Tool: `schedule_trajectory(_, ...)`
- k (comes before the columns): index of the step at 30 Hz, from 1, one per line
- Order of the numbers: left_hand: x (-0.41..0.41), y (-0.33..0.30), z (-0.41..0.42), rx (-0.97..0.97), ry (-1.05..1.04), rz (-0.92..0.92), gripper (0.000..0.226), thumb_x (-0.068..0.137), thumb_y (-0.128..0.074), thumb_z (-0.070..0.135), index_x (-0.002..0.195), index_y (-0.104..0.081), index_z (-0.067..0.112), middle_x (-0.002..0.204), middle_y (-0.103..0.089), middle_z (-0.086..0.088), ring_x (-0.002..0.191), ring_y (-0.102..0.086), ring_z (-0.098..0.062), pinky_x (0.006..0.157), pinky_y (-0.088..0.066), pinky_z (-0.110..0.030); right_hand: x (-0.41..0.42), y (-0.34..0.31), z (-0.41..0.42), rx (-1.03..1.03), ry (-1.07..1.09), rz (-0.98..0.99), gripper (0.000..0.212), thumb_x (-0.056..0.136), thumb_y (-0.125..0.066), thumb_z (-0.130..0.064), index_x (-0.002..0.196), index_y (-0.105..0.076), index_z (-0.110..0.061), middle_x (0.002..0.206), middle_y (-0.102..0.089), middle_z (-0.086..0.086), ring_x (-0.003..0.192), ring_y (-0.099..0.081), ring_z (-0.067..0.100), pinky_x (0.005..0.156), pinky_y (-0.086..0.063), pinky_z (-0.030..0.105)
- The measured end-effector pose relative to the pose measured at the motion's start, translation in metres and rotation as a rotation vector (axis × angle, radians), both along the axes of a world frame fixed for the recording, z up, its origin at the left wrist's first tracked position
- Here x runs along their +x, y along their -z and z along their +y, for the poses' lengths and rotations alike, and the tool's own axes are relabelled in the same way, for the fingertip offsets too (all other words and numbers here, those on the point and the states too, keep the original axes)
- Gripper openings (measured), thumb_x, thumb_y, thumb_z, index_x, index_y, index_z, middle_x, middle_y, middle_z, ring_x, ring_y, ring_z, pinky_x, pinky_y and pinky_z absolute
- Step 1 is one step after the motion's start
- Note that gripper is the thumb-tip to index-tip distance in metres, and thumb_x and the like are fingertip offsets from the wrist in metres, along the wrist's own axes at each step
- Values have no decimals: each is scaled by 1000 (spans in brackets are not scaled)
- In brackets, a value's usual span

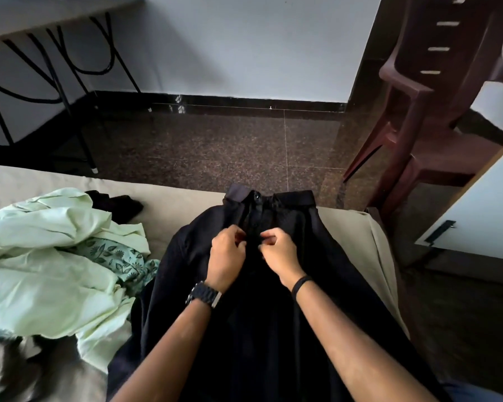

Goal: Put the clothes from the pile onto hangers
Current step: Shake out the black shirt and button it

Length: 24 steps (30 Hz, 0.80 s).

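I see one black collared shirt (pixel 244 285) of matte cloth spread flat on the beige bed (pixel 172 207), centre of the frame. My left hand (pixel 226 255) and right hand (pixel 279 252) meet at its placket, fingers curled and pinching the cloth. At left lies a crumpled pile: pale green fabric (pixel 47 256) and a leaf-print piece (pixel 114 256). Beyond, speckled dark floor (pixel 230 146), one maroon plastic chair (pixel 424 111) upper right, one metal-legged table (pixel 50 53) upper left.

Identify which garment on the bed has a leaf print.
The teal cloth in the pile, tucked among the plain pale green clothes; the black shirt is plain too.
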<state>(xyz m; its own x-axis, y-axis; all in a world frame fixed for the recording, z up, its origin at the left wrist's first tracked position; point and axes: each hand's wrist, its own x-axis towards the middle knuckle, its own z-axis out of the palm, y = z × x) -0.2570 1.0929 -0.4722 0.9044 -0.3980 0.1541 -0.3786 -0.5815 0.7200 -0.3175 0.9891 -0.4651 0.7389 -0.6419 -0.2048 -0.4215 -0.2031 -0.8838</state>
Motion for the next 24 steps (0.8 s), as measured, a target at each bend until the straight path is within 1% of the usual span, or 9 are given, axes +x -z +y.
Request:
schedule_trajectory(2, -13, 13, 8, 29, 20, 65, 21, 85, -63, 5, 106, -65, 5, 104, -66, -10, 99, -62, -24, 89, -48, -33, -17, 11, 4, -183, -40, 56, 22, 84, -59, -2, 105, -61, -8, 96, -59, 4, 89, -55, 17, 80, -39, 17)
schedule_trajectory(3, -19, 19, 9, 39, 31, 89, 24, 86, -64, 7, 110, -64, 5, 107, -66, -10, 101, -61, -23, 91, -48, -33, -24, 17, 3, -240, -48, 62, 19, 85, -60, -3, 104, -61, -8, 96, -58, 4, 90, -55, 17, 79, -39, 16)
schedule_trajectory(6, -29, 27, 12, 40, 20, 136, 27, 87, -64, 7, 114, -64, 2, 112, -64, -12, 103, -60, -24, 94, -46, -29, -40, 27, 3, -313, -21, 58, 12, 85, -67, -12, 95, -60, -8, 93, -57, 3, 86, -58, 19, 79, -47, 26)
schedule_trajectory(10, -33, 28, 10, -9, -67, 186, 24, 87, -64, 7, 110, -65, 1, 109, -66, -13, 101, -61, -23, 90, -47, -26, -41, 25, 9, -389, -31, 57, 26, 80, -76, -25, 81, -53, -11, 88, -51, 1, 80, -50, 14, 69, -34, 17)
schedule_trajectory(13, -35, 29, 9, -32, -136, 228, 19, 87, -65, 8, 104, -65, 0, 104, -67, -11, 100, -61, -21, 78, -40, -13, -38, 24, 18, -470, -51, 119, 28, 78, -76, -23, 81, -51, -12, 89, -53, 3, 88, -54, 21, 72, -40, 25)
schedule_trajectory(17, -33, 31, 9, -37, -156, 263, 13, 86, -66, 9, 95, -66, -1, 94, -66, -10, 89, -60, -19, 67, -34, -11, -32, 22, 20, -468, -54, 202, 24, 81, -73, -21, 92, -58, -6, 97, -65, 11, 97, -61, 27, 82, -50, 35)
schedule_trajectory(20, -31, 30, 10, -86, -137, 327, 7, 84, -69, 8, 85, -68, 1, 76, -64, -4, 72, -59, -15, 64, -44, -21, -26, 21, 20, -471, -69, 251, 29, 81, -72, -23, 97, -57, -4, 101, -65, 14, 100, -61, 30, 84, -52, 38)
schedule_trajectory(22, -32, 28, 13, -189, -119, 440, 9, 85, -68, 5, 77, -66, 4, 63, -61, -4, 55, -56, -13, 50, -47, -21, -23, 19, 20, -455, -78, 290, 27, 80, -71, -20, 97, -57, -4, 102, -64, 15, 100, -60, 32, 82, -51, 37)
schedule_trajectory(24, -33, 27, 16, -291, -100, 529, 13, 86, -66, 3, 74, -64, 7, 60, -59, -5, 49, -53, -10, 42, -43, -16, -22, 15, 17, -421, -64, 297, 17, 79, -67, -16, 88, -58, -4, 93, -63, 13, 90, -61, 33, 70, -48, 31)
